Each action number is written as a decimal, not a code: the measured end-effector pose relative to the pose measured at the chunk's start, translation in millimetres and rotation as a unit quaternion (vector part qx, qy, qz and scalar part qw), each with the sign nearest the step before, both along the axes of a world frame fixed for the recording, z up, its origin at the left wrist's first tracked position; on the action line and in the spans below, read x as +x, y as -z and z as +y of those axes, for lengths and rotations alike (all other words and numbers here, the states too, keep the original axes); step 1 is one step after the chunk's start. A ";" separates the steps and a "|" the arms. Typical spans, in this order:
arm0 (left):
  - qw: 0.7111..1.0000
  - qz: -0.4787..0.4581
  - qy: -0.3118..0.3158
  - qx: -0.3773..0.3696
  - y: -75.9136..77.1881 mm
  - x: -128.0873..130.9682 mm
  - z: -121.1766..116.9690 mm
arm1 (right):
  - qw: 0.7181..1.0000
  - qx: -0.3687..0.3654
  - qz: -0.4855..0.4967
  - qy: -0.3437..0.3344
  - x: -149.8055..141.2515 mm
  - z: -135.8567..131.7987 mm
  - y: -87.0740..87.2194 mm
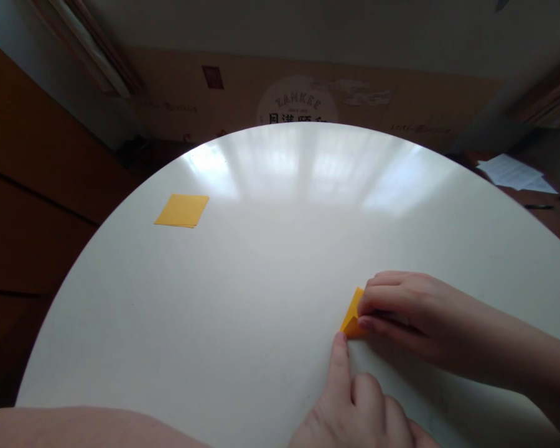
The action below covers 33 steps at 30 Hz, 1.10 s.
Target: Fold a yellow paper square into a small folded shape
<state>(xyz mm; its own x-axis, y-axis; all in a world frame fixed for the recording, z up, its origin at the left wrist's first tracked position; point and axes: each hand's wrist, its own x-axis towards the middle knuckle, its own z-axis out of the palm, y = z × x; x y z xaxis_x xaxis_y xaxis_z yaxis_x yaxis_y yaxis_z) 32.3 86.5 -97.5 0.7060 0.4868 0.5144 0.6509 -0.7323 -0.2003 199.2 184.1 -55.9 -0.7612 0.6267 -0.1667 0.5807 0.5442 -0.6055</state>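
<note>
A small piece of folded yellow paper (pixel 353 311) lies on the white table, right of the middle. From the right, my right hand (pixel 401 305) pinches it between thumb and fingers and hides its right part. A flap of the paper stands slightly raised near the thumb tip. My left hand (pixel 359 404) is at the bottom of the view; one finger is stretched out, its tip touching the paper's near corner. Its other fingers are curled loosely and it grips nothing.
Several yellow paper squares (pixel 182 210) lie in a small stack at the table's left. The round white table (pixel 242 292) has a curved far edge. White printed sheets (pixel 516 172) rest on a brown surface beyond it, at right. A brown wooden cabinet (pixel 37 168) stands at left.
</note>
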 end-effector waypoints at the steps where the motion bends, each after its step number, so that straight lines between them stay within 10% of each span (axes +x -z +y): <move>1: 1.000 0.000 -0.001 -0.001 -0.6 0.6 0.1 | 1.000 0.003 -0.008 0.003 -0.5 -0.1 0.2; 22: 0.999 -0.038 -0.004 0.024 5.8 17.4 3.4 | 0.992 0.055 -0.117 0.015 -9.0 -6.2 -1.7; 33: 1.000 -0.006 0.023 0.008 36.6 18.3 -13.6 | 0.989 0.078 -0.124 0.009 -7.2 -7.2 0.1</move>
<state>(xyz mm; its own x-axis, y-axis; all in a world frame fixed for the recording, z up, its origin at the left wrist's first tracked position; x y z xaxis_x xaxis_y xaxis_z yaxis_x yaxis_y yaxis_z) 50.7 73.0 -134.1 0.7218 0.4453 0.5298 0.6186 -0.7584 -0.2053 192.0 177.0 -56.0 -0.6979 0.6724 -0.2468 0.7109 0.6085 -0.3526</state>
